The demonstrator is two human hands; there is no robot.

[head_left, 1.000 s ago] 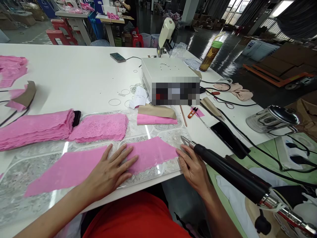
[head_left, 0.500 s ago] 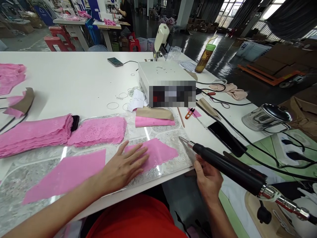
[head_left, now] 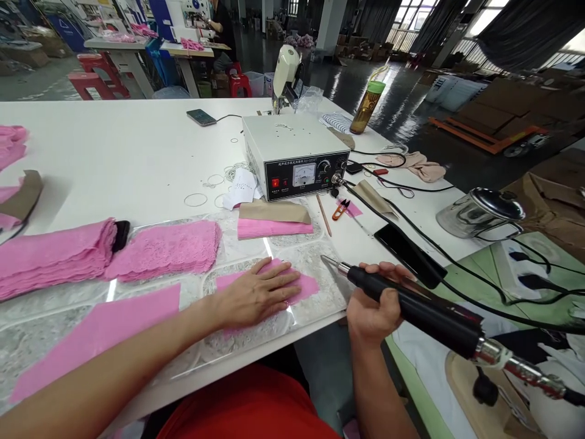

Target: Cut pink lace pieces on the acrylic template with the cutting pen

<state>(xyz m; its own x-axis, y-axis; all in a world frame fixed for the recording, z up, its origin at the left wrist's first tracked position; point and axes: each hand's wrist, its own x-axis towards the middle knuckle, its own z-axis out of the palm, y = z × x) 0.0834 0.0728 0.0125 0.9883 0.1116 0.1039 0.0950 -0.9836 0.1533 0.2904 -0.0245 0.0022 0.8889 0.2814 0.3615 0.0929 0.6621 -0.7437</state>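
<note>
My left hand (head_left: 260, 294) lies flat with fingers stretched over a small pink fabric piece (head_left: 307, 288), covering much of it. My right hand (head_left: 372, 308) is wrapped round the black ultrasonic handpiece (head_left: 420, 311), with the thumb over its barrel. The handpiece's thin metal tip points left, just beyond the right edge of that fabric piece. A larger pink fabric piece (head_left: 105, 335) lies under and beside my left forearm. Both pieces rest on a clear patterned mat (head_left: 320, 262). Behind them are a pink lace stack (head_left: 169, 247) and a thicker folded pink stack (head_left: 55, 253).
A control box (head_left: 297, 137) with a meter stands at the back, cabled to the right. Orange thread snips (head_left: 340, 210), a black phone (head_left: 409, 253), a glass jug (head_left: 478, 213) and a bottle (head_left: 368, 107) occupy the right side. A person (head_left: 223, 27) sits at a far machine.
My left hand has slid right, further over the small pink piece. My right hand has come up from beneath the handpiece and closed round its barrel. The view has shifted slightly.
</note>
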